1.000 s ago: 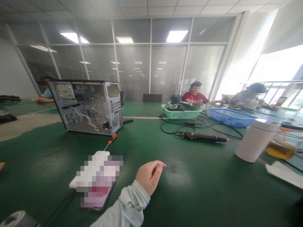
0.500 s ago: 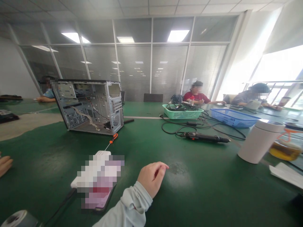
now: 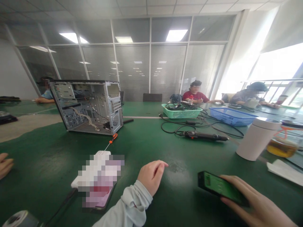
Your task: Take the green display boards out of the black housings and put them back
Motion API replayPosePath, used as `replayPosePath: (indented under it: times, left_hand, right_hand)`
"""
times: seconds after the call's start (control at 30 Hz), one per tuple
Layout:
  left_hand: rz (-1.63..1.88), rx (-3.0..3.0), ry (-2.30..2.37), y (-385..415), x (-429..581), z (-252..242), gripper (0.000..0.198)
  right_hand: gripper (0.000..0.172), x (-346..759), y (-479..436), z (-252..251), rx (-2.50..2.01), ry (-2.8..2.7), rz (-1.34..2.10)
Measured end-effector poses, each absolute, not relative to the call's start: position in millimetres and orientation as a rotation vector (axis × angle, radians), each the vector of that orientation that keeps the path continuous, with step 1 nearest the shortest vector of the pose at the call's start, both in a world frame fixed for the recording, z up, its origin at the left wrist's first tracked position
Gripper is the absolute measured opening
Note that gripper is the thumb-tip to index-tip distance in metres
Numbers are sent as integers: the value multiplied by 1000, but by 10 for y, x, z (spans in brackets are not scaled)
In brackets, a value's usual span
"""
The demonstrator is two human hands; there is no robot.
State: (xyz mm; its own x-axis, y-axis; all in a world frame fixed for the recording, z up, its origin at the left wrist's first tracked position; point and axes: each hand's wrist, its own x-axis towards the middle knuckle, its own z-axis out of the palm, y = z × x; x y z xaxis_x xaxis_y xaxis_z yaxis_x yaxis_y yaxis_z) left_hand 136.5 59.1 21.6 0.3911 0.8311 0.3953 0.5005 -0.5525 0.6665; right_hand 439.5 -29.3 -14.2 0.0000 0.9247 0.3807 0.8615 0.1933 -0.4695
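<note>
My left hand [image 3: 152,176] rests on the green table [image 3: 180,176], its fingers curled closed, with nothing showing in them. To its left lie a purple phone [image 3: 105,200] and a white power strip [image 3: 104,154], both partly blurred out. At the lower right, my right hand [image 3: 251,197] grips a black box-shaped device with a green face [image 3: 222,187], raised at a tilt over the table. Its exact kind is unclear. An open computer case [image 3: 113,110] stands farther back on the left. In front of it lies an orange-handled screwdriver [image 3: 112,139].
A black electric screwdriver [image 3: 204,136] with its cable lies beyond my hands. Behind it sit a green basket [image 3: 182,113] of cables and a blue basket [image 3: 233,118]. A white cup [image 3: 257,140] and a glass jar [image 3: 282,146] stand right. Another person's hand [image 3: 5,165] is far left.
My right hand has come into view from the lower right, holding the black device with the green face. My left hand has stayed almost where it was.
</note>
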Motion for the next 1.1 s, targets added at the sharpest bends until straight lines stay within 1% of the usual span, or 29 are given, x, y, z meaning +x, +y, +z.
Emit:
replayPosePath:
  times: [0.1, 0.2, 0.3, 0.4, 0.5, 0.6, 0.73, 0.93, 1.1]
  left_hand:
    - [1079, 2188, 1107, 606, 1350, 196, 37]
    - [1148, 2151, 1092, 628, 1339, 175, 38]
    - [1170, 2078, 1101, 656, 1338, 145, 40]
    - [1139, 2006, 1114, 679, 1344, 110, 42]
    - [1122, 1973, 1124, 692, 1347, 94, 41]
    - [1123, 1961, 1127, 697, 1343, 104, 41]
    - [1080, 2011, 1149, 701, 1338, 131, 41]
    - [1004, 2095, 1138, 693, 1344, 169, 43]
    - [964, 2053, 1098, 667, 1350, 184, 34]
  right_hand:
    - [36, 3820, 1, 78, -1430, -2149, 77]
    - [33, 3371, 210, 166, -1279, -2215, 119]
    - [36, 3209, 298, 65, -1173, -2214, 150]
    - [42, 3236, 293, -57, -1088, -2225, 105]
    - [38, 3278, 264, -82, -1081, -2161, 111]
    - [32, 3277, 261, -55, -1108, -2081, 224]
    - [33, 3272, 271, -44, -1127, -2009, 327]
    - [34, 3281, 246, -59, -1155, -1952, 351]
    - [37, 3288, 239, -84, -1228, -1876, 378]
